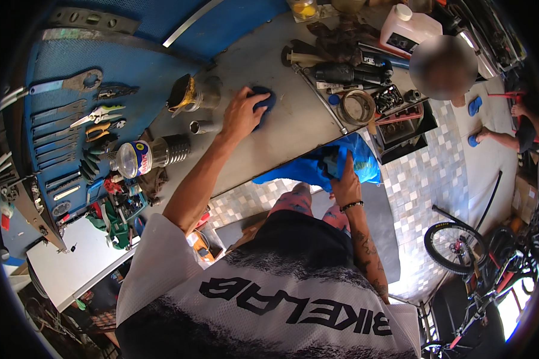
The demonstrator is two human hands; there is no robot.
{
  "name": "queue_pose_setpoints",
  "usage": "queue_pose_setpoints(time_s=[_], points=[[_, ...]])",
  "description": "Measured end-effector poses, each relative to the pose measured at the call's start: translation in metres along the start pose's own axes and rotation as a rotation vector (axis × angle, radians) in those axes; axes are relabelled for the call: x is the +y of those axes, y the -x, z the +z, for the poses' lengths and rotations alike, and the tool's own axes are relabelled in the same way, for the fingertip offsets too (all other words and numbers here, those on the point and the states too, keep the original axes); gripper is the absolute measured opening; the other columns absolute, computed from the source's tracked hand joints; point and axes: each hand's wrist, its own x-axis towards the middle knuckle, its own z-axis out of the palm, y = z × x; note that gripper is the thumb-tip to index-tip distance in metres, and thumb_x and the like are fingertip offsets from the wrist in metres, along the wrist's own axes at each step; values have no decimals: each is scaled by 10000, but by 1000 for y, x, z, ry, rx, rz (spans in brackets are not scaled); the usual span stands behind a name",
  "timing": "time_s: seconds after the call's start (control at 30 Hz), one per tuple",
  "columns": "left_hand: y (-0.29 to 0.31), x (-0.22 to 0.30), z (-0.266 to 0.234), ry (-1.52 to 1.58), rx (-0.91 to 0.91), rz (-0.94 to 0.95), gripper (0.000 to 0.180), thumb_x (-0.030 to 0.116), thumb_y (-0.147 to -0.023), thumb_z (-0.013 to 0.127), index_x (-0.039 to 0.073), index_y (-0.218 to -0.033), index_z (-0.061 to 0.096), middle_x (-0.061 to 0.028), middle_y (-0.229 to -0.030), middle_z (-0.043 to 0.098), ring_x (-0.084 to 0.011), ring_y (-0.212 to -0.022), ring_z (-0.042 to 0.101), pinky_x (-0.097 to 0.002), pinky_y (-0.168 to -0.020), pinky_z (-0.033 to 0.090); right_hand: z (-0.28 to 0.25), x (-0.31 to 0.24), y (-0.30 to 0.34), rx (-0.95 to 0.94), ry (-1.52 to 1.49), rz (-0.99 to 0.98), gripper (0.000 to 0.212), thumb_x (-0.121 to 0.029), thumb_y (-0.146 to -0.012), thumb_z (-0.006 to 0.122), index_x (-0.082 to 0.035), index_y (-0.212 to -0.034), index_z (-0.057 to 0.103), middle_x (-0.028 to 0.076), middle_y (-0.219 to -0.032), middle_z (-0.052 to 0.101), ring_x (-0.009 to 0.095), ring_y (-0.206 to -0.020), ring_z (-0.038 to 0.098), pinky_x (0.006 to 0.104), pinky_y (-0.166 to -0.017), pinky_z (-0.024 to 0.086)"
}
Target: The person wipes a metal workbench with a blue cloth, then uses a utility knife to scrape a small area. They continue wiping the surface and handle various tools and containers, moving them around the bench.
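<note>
My left hand [241, 115] is on the grey workbench top [287, 128], its fingers closed over a dark blue cloth [265, 105] pressed against the surface. Low at the bench's front edge, my right hand [346, 184] grips a bright blue plastic bag [365, 158]. Something dark shows in the folds beside its fingers, too shaded to name. To the left of my left hand stand a metal socket [202, 127] and a clear jar [206, 96]. A cut-open container [181, 94] with yellow contents adjoins the jar.
Shock absorbers [347, 73], a long-handled wrench [320, 99] and a metal ring [357, 107] lie on the bench's right side. A white jug [410, 29] stands behind them. Tools hang on a blue board [132, 66] at left. A bicycle wheel [455, 248] and another person's leg [500, 139] are at right.
</note>
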Motion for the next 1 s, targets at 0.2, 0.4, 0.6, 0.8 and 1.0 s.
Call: queue_pose_setpoints(time_s=[0.2,0.4,0.6,0.8,1.0], points=[[-21,44,8,-188,33,-83,324,416,-875,836,124,-1003,776,-78,-1083,662,-293,-1059,630,-463,-909,455,-1,3,2,27,-14,-27,962,72,-811,631,-74,-1664,210,261,-961,755,343,-600,740,440,-523,607],[-27,37,44,-117,-22,-206,160,273,-861,801,132,-927,761,-71,-992,694,-290,-1015,652,-481,-893,439,-9,2,12,4,-53,0,986,85,-797,629,-73,-1669,196,292,-1067,744,359,-628,745,438,-524,606],[-32,30,53,32,-26,-214,87,190,-847,757,121,-887,724,-41,-935,693,-252,-974,677,-474,-903,442,-17,-5,19,-34,-43,28,977,96,-797,618,-71,-1667,207,318,-1187,717,380,-662,749,445,-531,604],[-20,32,58,130,77,-113,118,127,-812,760,114,-902,684,-13,-906,677,-220,-917,676,-438,-880,431,-20,11,24,-19,-7,-30,972,85,-790,620,-67,-1661,217,336,-1222,699,434,-770,759,491,-650,623],[-12,31,51,219,74,-39,121,100,-819,755,109,-899,664,-20,-895,660,-224,-870,671,-420,-851,429,-21,23,25,-13,69,-84,982,77,-789,627,-82,-1660,203,321,-1196,710,451,-806,756,507,-695,627]])
